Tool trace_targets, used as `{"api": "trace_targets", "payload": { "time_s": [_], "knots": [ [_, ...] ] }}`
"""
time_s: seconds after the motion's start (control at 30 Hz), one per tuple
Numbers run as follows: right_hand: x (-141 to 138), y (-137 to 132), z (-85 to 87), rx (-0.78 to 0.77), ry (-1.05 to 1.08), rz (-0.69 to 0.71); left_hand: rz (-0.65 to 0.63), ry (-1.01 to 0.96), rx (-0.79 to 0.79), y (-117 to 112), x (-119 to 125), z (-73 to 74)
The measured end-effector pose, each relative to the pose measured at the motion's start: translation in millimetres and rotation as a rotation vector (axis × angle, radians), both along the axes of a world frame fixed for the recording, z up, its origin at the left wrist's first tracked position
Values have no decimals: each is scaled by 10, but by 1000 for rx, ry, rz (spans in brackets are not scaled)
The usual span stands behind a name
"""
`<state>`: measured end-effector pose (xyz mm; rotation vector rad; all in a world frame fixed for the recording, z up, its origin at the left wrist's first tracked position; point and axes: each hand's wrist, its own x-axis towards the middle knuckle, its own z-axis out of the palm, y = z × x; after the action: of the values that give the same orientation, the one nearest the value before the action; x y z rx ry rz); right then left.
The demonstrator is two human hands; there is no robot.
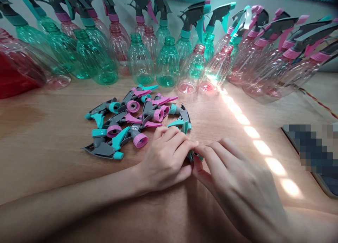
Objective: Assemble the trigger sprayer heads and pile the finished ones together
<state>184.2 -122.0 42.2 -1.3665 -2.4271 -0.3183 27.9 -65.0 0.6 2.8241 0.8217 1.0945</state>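
A grey-and-teal trigger spray head (194, 156) is held low over the table between my two hands, mostly hidden by the fingers. My left hand (166, 158) is closed around it from the left. From the other side, my right hand (237, 172) pinches it with thumb and forefinger. Just beyond my left knuckles lies another grey-and-teal spray head (182, 113). A heap of loose spray heads, some with pink collars (140, 140) and others with teal triggers (120, 138), spreads to the left of it.
Open green bottles (167, 63) and open pink bottles (192, 72) stand along the back. Bottles with sprayers fitted (277, 67) crowd the right rear. A red object (18, 74) sits at the far left. A phone (311, 155) lies at right, near a twisted cord (319, 104).
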Motion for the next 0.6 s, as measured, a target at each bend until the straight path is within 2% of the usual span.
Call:
{"api": "trace_targets", "payload": {
  "time_s": [0.33,0.6],
  "knots": [
    [-23,16,5,65,-6,-54,10,12,-11,-11,31,7],
    [17,38,20,39,45,9,10,-18,5,17,27,17]
  ]
}}
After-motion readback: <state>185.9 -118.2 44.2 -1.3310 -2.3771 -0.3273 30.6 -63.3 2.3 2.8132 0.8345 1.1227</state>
